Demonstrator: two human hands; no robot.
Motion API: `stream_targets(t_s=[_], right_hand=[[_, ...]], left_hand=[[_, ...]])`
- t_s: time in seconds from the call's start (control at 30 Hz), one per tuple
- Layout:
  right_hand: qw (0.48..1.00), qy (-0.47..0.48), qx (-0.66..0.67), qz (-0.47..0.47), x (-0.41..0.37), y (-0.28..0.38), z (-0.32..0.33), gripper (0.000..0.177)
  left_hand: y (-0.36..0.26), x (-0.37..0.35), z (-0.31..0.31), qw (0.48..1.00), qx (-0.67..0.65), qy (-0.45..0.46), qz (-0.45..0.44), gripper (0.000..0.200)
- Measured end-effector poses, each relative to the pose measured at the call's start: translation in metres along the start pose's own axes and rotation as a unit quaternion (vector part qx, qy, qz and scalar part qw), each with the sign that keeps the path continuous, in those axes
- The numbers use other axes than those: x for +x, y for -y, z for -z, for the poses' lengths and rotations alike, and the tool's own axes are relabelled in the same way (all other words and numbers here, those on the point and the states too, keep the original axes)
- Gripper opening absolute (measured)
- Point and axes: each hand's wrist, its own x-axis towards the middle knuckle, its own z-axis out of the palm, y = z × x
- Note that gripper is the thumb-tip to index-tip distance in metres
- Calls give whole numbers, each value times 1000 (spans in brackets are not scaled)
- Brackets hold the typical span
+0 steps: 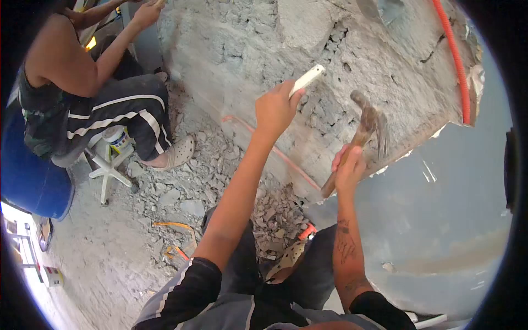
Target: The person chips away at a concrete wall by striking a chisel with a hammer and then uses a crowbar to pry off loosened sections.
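My left hand is closed around a cream-coloured chisel-like bar, its far end pointing up and to the right, with small dark marks at the tip. Behind it rises the rough, broken concrete wall, chipped and pitted. In my right hand is a claw hammer, gripped by its wooden handle, with the head up and smeared by motion. The hammer head is to the right of the bar and apart from it, in front of the wall.
Rubble covers the floor along the wall's foot. An orange corrugated conduit runs down the wall's right side, beside a smooth grey panel. At left a person sits near a white stool base and a blue barrel.
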Motion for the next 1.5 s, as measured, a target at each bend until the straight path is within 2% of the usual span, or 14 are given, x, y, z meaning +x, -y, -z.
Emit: stream_targets(t_s=[0.43, 0.83, 0.9, 0.93, 1.03, 1.1, 1.13, 1.17, 1.2, 1.23, 1.27, 1.3, 1.37, 1.5], right_hand=[[999, 24, 46, -12, -2, -28, -9, 58], [975, -3, 154, 160, 60, -47, -73, 54], [960, 8, -242, 138, 80, -36, -86, 51], [959, 10, -246, 137, 77, -24, -84, 51], [986, -10, -166, -20, 65, 19, -69, 48], [979, -77, 161, -100, 55, 32, -59, 44], [978, -50, 169, 109, 53, 5, -64, 46], [979, -50, 167, 108, 59, -16, -65, 46], [960, -42, -126, 248, 71, -34, -68, 47], [839, -28, -407, 361, 83, -42, -73, 47], [935, 2, -332, 127, 86, -33, -92, 49], [934, -3, -335, 121, 79, -13, -87, 49], [975, 23, -167, -145, 71, 36, -87, 48], [999, -40, 23, -14, 65, 19, -64, 37]], left_hand=[[13, 1, -29, 996, -9, -47, 74, 26], [44, 3, -51, 994, -59, -86, 45, 27], [46, 3, -51, 994, -56, -78, 59, 27], [47, 3, -51, 994, -49, -71, 67, 27], [49, 5, -50, 994, -60, -56, 72, 26], [51, 6, -54, 993, -57, -74, 71, 28], [51, 5, -57, 993, -56, -85, 64, 29], [50, 4, -59, 993, -56, -84, 66, 29], [50, 4, -61, 992, -50, -96, 64, 30], [49, 2, -62, 991, -45, -108, 61, 30], [46, 1, -61, 992, -47, -103, 63, 30], [43, 0, -59, 993, -47, -79, 77, 30], [43, 9, -52, 993, -42, -70, 89, 30], [45, 10, -47, 993, -40, -41, 102, 32]])
